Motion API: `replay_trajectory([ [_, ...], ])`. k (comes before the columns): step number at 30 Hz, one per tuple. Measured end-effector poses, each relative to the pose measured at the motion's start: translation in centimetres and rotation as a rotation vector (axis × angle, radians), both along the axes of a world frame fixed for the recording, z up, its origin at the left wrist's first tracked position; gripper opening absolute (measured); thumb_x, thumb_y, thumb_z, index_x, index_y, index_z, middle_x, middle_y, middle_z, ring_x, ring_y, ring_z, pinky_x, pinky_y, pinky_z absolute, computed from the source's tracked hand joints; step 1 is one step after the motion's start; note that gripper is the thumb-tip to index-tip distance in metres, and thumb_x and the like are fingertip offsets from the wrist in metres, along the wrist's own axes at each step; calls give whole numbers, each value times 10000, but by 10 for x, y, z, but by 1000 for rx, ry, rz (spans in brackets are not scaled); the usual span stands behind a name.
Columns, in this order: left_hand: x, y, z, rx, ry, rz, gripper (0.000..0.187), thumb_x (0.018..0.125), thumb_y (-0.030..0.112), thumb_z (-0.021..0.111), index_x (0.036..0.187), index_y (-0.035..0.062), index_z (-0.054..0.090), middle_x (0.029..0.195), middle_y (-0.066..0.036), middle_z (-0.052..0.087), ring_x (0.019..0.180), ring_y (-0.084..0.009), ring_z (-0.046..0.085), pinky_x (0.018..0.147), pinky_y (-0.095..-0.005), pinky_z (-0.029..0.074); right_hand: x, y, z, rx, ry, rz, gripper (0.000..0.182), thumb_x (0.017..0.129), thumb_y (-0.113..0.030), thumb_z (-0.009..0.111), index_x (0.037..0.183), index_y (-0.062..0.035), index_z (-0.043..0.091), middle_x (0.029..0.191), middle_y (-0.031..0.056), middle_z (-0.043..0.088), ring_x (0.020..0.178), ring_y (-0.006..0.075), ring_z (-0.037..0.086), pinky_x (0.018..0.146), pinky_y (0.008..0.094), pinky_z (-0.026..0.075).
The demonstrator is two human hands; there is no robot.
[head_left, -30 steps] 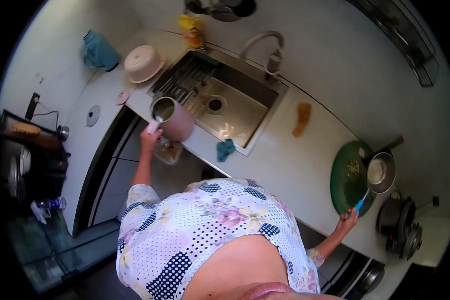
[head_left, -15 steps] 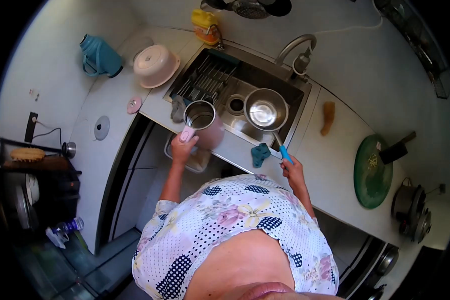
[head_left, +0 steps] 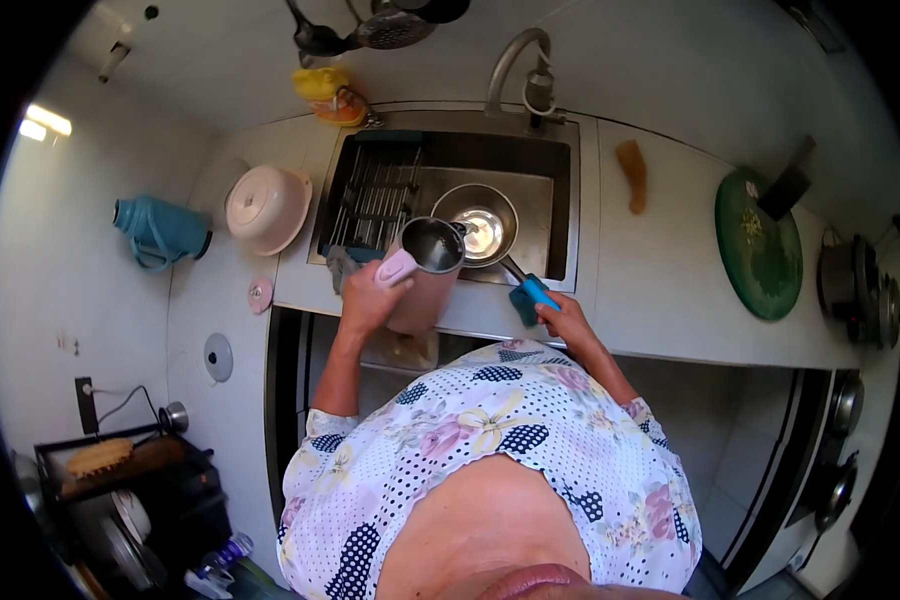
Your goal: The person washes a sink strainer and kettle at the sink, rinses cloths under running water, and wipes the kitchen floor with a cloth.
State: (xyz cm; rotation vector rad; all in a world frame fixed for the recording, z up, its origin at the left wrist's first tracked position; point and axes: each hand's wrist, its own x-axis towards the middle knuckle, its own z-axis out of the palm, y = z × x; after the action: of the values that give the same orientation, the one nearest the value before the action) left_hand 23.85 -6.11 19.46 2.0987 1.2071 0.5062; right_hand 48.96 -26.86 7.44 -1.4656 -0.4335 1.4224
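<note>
My left hand (head_left: 374, 298) is wrapped round the handle of a tall pink pitcher (head_left: 425, 295), whose open top shows a dark metallic inside. My right hand (head_left: 562, 318) grips the blue handle of a metal saucepan (head_left: 482, 228). The pan is over the sink (head_left: 540, 185), next to the pitcher's rim, which overlaps the pan's left edge in view. A bright patch shows on the pan's bottom. Behind the blue handle, a teal cloth (head_left: 522, 305) lies at the sink's front edge. A grey cloth (head_left: 340, 268) is left of the pitcher.
A drying rack (head_left: 378, 190) spans the sink's left side, below the faucet (head_left: 515, 60). Left are a pink basin (head_left: 268, 210), a blue thermos (head_left: 160, 230) and a grey lid (head_left: 218, 357). Right are a brown object (head_left: 632, 177) and a green board (head_left: 755, 250) with a cleaver (head_left: 785, 193).
The view has turned and shifted. The saucepan and pitcher are closer together, with the pitcher's rim now beside the pan. Both hands keep their holds.
</note>
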Motion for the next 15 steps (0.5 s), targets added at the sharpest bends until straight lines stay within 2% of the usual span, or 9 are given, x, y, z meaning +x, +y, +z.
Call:
replay_trajectory([
  [7,35,2,24,-10,157,-99,327,631,237,744,829,5,624,787,-165,640,726,-274,634,649,-345,487,4,-33,4,-45,20,-129,251,832,-170,558,1049,-45,579,651,-21,516,483,38,380,419,200,285],
  [15,60,4,20,-35,212,-142,367,617,267,731,838,-7,628,819,-182,642,765,-292,636,680,-353,489,20,-54,16,-76,-31,-191,262,828,-158,559,1060,-37,579,673,-22,524,525,43,395,455,206,297],
])
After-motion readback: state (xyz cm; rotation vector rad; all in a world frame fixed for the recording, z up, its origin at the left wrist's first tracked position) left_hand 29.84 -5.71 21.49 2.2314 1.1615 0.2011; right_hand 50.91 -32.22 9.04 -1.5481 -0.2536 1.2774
